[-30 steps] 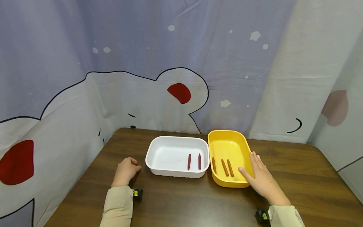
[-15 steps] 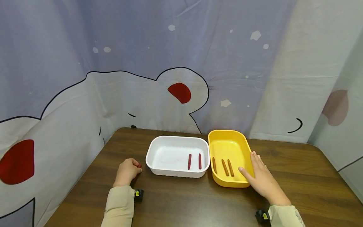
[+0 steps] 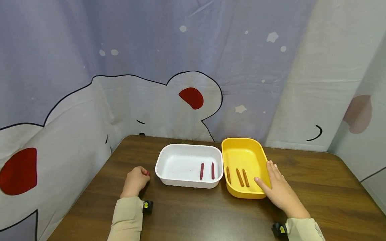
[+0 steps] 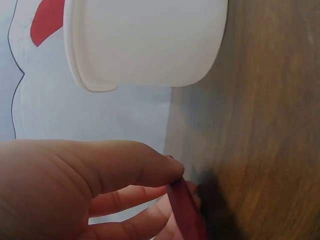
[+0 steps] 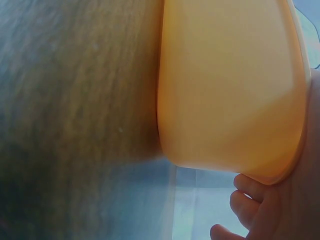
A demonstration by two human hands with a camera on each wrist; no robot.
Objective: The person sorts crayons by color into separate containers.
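Observation:
My left hand [image 3: 134, 182] pinches a dark red crayon [image 4: 187, 212] between thumb and fingers, low over the table left of a white tray [image 3: 184, 183]. In the head view only the crayon's tip shows past the fingers. Two similar red crayons, one left [image 3: 201, 171] and one right [image 3: 212, 170], lie in the white tray's right part. My right hand [image 3: 280, 194] rests on the right rim of a yellow tray [image 3: 245, 195], fingers fairly straight outside and thumb over the inner side. Three brownish-orange crayons [image 3: 239, 177] lie inside that tray.
Both trays stand side by side toward the back of a brown wooden table [image 3: 193, 214]. Behind and to the sides hangs a printed curtain [image 3: 144, 103], close to the table's back edge. Each wrist wears a small black camera.
My left hand has lifted slightly and turned its grip, so the red crayon's end now shows at the fingertips. My right hand and both trays have stayed in place.

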